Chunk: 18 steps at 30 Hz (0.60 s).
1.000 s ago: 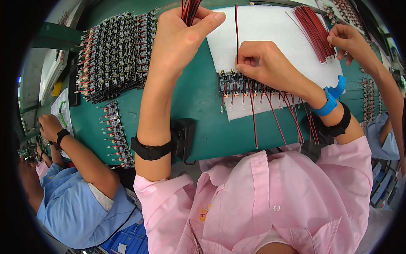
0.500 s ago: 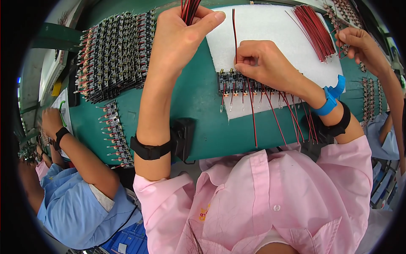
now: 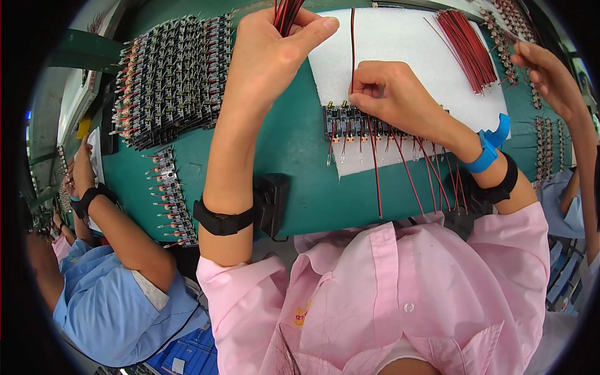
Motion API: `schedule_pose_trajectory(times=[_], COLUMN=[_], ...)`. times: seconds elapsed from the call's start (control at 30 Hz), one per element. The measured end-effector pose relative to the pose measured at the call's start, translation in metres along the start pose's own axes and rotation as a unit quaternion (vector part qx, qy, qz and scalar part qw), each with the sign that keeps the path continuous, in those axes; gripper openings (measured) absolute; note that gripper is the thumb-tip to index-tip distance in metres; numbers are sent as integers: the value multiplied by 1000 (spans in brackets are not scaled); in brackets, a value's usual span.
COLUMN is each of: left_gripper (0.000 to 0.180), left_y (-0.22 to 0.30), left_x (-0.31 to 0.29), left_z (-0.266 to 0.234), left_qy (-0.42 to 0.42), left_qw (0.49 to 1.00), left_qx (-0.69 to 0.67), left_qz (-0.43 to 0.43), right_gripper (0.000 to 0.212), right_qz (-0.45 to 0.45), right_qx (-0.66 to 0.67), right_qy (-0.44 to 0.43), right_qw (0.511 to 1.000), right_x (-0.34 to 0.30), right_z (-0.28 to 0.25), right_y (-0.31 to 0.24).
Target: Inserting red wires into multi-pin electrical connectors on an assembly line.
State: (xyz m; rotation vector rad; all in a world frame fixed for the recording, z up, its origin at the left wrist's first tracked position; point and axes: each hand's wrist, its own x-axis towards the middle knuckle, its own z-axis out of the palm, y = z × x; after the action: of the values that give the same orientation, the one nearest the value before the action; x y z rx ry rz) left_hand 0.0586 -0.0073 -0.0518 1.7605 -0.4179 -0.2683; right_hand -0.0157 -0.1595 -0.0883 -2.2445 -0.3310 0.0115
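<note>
My left hand (image 3: 275,56) is closed round a bundle of red and black wires (image 3: 288,16) at the top of the view. Over a row of small circuit boards (image 3: 334,127), my right hand (image 3: 384,87) pinches one red-and-black wire (image 3: 353,44), which stands up from the fingertips. Its lower end is hidden by the fingers. The row lies on a white foam sheet (image 3: 325,56). Several red and black wires (image 3: 409,175) run from the boards toward me and hang past the sheet's near edge. Small clear LEDs stick out along that same side.
A pile of red wires (image 3: 465,50) lies on the sheet's far right. Stacked circuit boards (image 3: 175,81) stand at the left, with another board strip (image 3: 170,197) nearer me. Co-workers' arms show at the left (image 3: 119,222) and right (image 3: 556,81). A black box (image 3: 270,203) sits by the table edge.
My left hand with the wire bundle has shifted slightly right. My right hand stays over the boards, its upright wire slightly further right. The co-workers' hands on both sides have moved.
</note>
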Motion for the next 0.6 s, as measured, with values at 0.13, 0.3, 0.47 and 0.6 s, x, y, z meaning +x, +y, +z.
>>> schedule_pose_trajectory(times=[0.13,0.3,0.47,0.6], left_gripper=[19,20,22,23], left_y=[0,0,-1,1], left_x=[-1,-1,-1,-2], left_z=[0,0,0,-1], left_qy=[3,5,4,6], left_qw=[1000,1000,1000,1000], left_qx=[5,10,3,6], left_qz=[-1,4,7,4], right_gripper=[10,9,7,7], right_qz=[-6,-10,-47,-99], right_qx=[-10,-12,-23,-59], right_qy=[5,4,15,16], right_qw=[1000,1000,999,993], right_x=[0,0,-1,-1], right_z=[1,2,3,3], right_y=[0,0,2,0])
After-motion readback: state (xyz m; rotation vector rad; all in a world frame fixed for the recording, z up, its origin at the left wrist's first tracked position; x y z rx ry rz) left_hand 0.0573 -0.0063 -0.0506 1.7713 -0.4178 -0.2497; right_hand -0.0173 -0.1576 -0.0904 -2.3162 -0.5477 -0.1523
